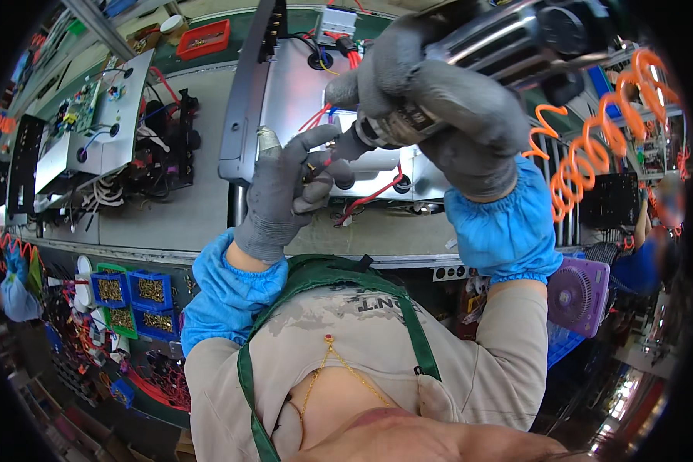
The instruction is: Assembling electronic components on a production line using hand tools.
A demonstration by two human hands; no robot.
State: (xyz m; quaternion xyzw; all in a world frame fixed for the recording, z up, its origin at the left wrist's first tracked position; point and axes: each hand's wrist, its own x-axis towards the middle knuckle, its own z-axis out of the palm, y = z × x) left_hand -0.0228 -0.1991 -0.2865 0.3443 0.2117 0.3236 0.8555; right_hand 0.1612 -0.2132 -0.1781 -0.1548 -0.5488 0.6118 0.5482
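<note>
My right hand (pixel 462 108), in a grey glove, is wrapped round a silver-and-black pneumatic driver (pixel 508 42). The tool's dark nose (pixel 352 143) points down and left, close to my left fingers. My gloved left hand (pixel 285 181) is closed, its fingertips pinching something small and dark that I cannot make out. Both hands are above an open metal equipment chassis (pixel 285 85) with a dark front panel (pixel 246 100). Red wires (pixel 369 196) run across the chassis beneath my hands. A pale cylindrical part (pixel 377 159) lies partly hidden behind the tool nose.
To the left stands another opened unit with a circuit board (pixel 81 115) and loose cables. A red parts tray (pixel 203 40) sits at the back. Blue bins (pixel 152 291) of brass-coloured hardware are at lower left. An orange coiled hose (pixel 593 146) hangs right, above a purple fan (pixel 577 296).
</note>
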